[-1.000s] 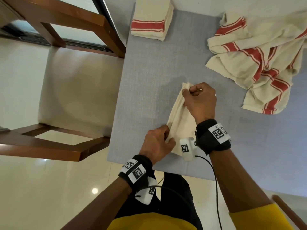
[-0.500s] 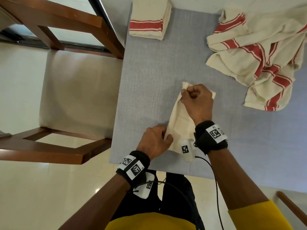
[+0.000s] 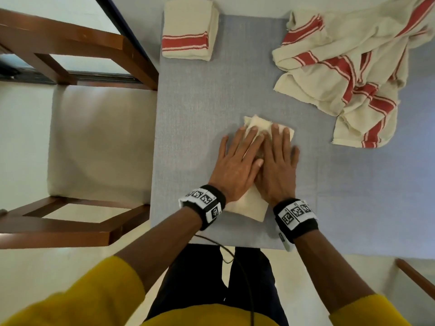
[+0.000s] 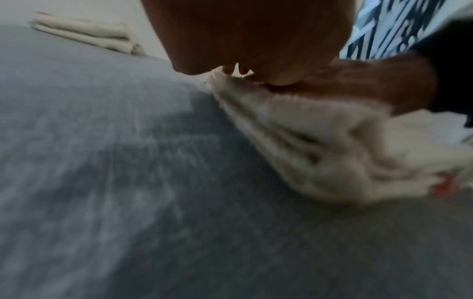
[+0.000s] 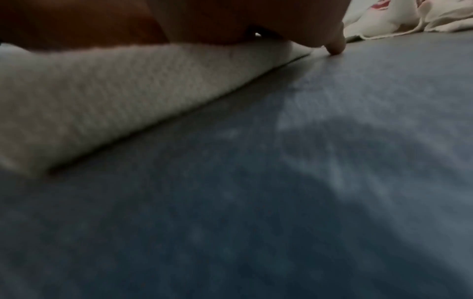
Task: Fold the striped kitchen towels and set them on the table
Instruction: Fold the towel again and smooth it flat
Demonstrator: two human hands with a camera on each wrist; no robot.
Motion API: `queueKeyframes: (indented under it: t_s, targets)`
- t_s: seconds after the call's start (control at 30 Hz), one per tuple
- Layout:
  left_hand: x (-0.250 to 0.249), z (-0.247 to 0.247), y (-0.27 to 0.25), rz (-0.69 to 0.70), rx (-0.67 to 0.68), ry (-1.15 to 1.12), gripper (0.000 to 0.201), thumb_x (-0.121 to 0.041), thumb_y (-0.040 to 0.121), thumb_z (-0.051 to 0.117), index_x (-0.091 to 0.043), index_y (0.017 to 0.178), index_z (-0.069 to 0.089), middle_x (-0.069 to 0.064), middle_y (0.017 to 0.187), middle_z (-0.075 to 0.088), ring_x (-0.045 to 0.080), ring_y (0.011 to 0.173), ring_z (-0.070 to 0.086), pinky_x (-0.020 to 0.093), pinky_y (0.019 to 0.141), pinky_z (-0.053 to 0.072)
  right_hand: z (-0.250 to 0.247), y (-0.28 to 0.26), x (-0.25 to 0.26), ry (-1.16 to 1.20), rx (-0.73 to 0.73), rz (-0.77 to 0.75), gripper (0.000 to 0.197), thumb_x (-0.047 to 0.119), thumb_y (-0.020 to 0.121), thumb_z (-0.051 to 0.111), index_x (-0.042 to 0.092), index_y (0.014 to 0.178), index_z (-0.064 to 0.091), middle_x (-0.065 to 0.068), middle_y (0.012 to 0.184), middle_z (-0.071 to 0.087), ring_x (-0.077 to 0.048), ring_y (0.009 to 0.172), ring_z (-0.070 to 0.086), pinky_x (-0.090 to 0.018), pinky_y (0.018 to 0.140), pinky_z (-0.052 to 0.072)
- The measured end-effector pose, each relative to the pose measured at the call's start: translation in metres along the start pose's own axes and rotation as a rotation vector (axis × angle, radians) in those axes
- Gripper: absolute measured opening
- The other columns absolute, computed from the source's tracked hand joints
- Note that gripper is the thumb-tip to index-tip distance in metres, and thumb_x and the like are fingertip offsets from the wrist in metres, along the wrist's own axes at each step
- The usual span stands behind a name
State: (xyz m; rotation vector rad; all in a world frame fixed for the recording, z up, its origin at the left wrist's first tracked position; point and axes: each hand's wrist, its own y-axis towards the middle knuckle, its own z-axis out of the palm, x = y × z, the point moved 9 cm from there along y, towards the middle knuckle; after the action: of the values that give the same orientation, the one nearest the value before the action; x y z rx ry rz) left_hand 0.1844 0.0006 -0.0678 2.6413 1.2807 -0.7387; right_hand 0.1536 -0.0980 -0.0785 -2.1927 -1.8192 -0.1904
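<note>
Head view: we are pressing both flat palms, left hand (image 3: 237, 161) and right hand (image 3: 277, 165), on the towel (image 3: 251, 205).
Axis: running away from us.
Stack (image 3: 188, 34): lying beyond the towel, leftward, nearer our left hand.

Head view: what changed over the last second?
Both hands let go of their pinches on the folded towel: left hand and right hand now press it flat with straight fingers. Stacked towels, the unfolded pile and the table are unchanged.
</note>
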Motion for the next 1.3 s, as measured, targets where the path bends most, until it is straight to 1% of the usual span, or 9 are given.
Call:
queueKeyframes:
  t_s: [0.1, 0.47, 0.67, 0.83, 0.9, 1.0, 1.13, 1.2, 1.3]
  targets:
    - [0.007, 0.015, 0.005, 0.014, 0.034, 0.072, 0.064, -0.047, 0.109, 0.024, -0.015, 0.165, 0.017, 0.004, 0.173, 0.011, 0.031, 0.161, 0.001, 0.068, 0.122, 0.008, 0.005, 0.001, -0.005, -0.039, 0.003, 0.008, 0.068, 0.039, 0.109, 0.037, 0.017, 0.166, 0.007, -0.007, 0.175, -0.003, -0.030, 0.161, -0.006, -0.066, 0.124, 0.004]
    - [0.010, 0.020, 0.004, -0.010, 0.072, 0.114, 0.066, -0.048, 0.108, 0.013, -0.015, 0.166, 0.010, 0.000, 0.174, 0.002, 0.029, 0.161, -0.005, 0.069, 0.122, 0.004, 0.004, 0.003, -0.010, -0.062, 0.020, -0.020, 0.071, 0.042, 0.106, 0.033, 0.013, 0.166, 0.010, -0.011, 0.174, -0.001, -0.035, 0.160, -0.004, -0.070, 0.123, 0.004]
    - [0.012, 0.018, 0.004, -0.017, 0.054, 0.122, 0.064, -0.043, 0.109, 0.020, -0.015, 0.166, 0.009, 0.001, 0.174, 0.001, 0.028, 0.161, -0.005, 0.067, 0.123, 0.003, 0.013, -0.034, 0.005, -0.132, 0.157, -0.251, 0.079, 0.054, 0.106, 0.031, 0.003, 0.164, 0.012, -0.016, 0.173, 0.002, -0.034, 0.161, 0.000, -0.071, 0.122, 0.009]
    - [0.011, 0.020, 0.004, -0.008, 0.070, 0.116, 0.065, -0.045, 0.109, 0.016, -0.015, 0.166, 0.007, 0.000, 0.174, -0.001, 0.028, 0.160, -0.007, 0.067, 0.123, 0.001, 0.029, -0.110, 0.019, -0.163, 0.333, -0.482, 0.083, 0.061, 0.105, 0.033, 0.007, 0.164, 0.015, -0.015, 0.173, 0.008, -0.030, 0.161, -0.002, -0.070, 0.123, 0.006]
    - [0.011, 0.020, 0.004, -0.011, 0.070, 0.109, 0.066, -0.048, 0.109, 0.014, -0.015, 0.166, 0.009, 0.000, 0.174, 0.001, 0.028, 0.161, -0.005, 0.067, 0.123, 0.001, 0.031, -0.141, 0.025, -0.168, 0.396, -0.586, 0.086, 0.065, 0.103, 0.033, 0.008, 0.165, 0.013, -0.013, 0.173, 0.003, -0.029, 0.161, -0.003, -0.070, 0.123, 0.005]
    - [0.009, 0.020, 0.001, 0.000, 0.069, 0.076, 0.067, -0.050, 0.108, 0.016, -0.014, 0.165, 0.013, 0.001, 0.174, 0.004, 0.030, 0.161, -0.004, 0.068, 0.123, 0.001, 0.025, -0.173, 0.029, -0.158, 0.438, -0.688, 0.093, 0.074, 0.100, 0.029, 0.006, 0.164, 0.017, -0.014, 0.173, 0.005, -0.030, 0.161, 0.001, -0.069, 0.124, 0.009]
    - [0.007, 0.017, -0.015, 0.037, 0.057, 0.082, 0.064, -0.044, 0.109, 0.023, -0.013, 0.165, 0.016, 0.005, 0.174, 0.005, 0.031, 0.161, -0.003, 0.067, 0.124, 0.003, 0.008, -0.157, 0.023, -0.116, 0.337, -0.702, 0.076, 0.060, 0.106, 0.036, 0.005, 0.158, 0.036, -0.015, 0.171, 0.017, -0.031, 0.160, 0.010, -0.062, 0.123, 0.024]
    - [0.009, 0.019, -0.031, 0.030, 0.060, 0.123, 0.064, -0.041, 0.109, 0.027, -0.012, 0.165, 0.016, 0.005, 0.174, 0.004, 0.030, 0.161, -0.002, 0.067, 0.123, 0.005, 0.010, -0.131, 0.013, -0.139, 0.315, -0.654, 0.077, 0.059, 0.107, 0.034, 0.006, 0.162, 0.026, -0.014, 0.172, 0.013, -0.030, 0.161, 0.006, -0.060, 0.125, 0.022]
    - [0.017, 0.025, -0.050, -0.044, 0.075, 0.159, 0.066, -0.042, 0.109, 0.029, -0.013, 0.165, 0.013, 0.004, 0.174, 0.002, 0.030, 0.160, -0.005, 0.067, 0.124, 0.002, 0.014, -0.089, -0.005, -0.210, 0.294, -0.647, 0.079, 0.063, 0.106, 0.032, 0.013, 0.165, 0.016, -0.007, 0.174, 0.009, -0.030, 0.161, 0.003, -0.065, 0.125, 0.013]
